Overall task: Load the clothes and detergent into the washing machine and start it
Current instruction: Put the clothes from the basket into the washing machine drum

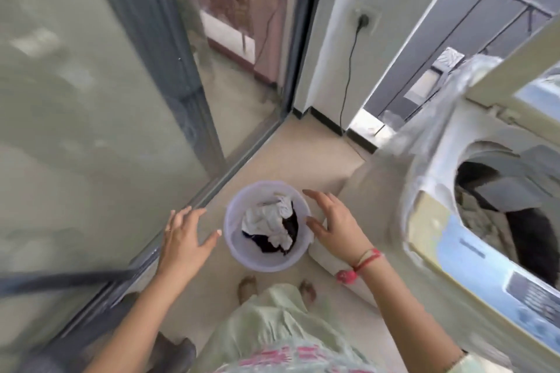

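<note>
Pale lilac plastic bucket (266, 257) stands on the beige floor (303, 145), just left of the top-loading washing machine (472, 221). It contains white and dark clothes (271, 225). Left hand (186, 241) is spread beside the bucket's left rim, holding nothing. Right hand (335, 224) is spread over the right rim; contact cannot be determined. The machine's tub opening is uncovered.

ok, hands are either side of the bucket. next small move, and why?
Probably close both hands on the bucket rim and lift: left hand and right hand flank it open and empty, clothes are inside, and the washing machine stands open at right.
</note>
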`<state>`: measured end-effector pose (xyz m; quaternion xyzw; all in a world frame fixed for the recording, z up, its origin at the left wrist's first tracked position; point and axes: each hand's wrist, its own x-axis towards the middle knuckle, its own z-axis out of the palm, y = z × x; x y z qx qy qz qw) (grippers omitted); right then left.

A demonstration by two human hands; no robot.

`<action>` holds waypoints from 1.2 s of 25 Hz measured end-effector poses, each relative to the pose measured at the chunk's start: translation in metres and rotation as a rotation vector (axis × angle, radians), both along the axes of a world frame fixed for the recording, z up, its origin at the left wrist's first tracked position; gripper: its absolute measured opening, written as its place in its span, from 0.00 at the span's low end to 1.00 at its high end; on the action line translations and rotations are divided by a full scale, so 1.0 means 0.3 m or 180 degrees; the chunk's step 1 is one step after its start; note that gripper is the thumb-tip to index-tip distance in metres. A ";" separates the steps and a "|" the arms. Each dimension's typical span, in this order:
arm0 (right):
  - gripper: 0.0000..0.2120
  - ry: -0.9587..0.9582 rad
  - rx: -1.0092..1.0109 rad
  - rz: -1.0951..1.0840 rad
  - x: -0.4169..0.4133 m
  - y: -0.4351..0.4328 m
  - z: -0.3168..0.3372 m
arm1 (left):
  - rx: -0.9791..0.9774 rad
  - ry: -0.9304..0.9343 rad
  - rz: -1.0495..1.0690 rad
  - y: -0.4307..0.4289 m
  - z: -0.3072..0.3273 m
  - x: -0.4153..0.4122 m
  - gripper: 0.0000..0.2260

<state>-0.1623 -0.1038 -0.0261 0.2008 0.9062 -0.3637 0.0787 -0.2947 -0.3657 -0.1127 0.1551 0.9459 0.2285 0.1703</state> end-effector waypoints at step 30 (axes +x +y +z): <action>0.08 -0.0740 -0.0049 -0.1734 -0.131 0.052 -1.444 | -0.0043 -0.0496 -0.0093 0.535 -1.259 -0.056 0.08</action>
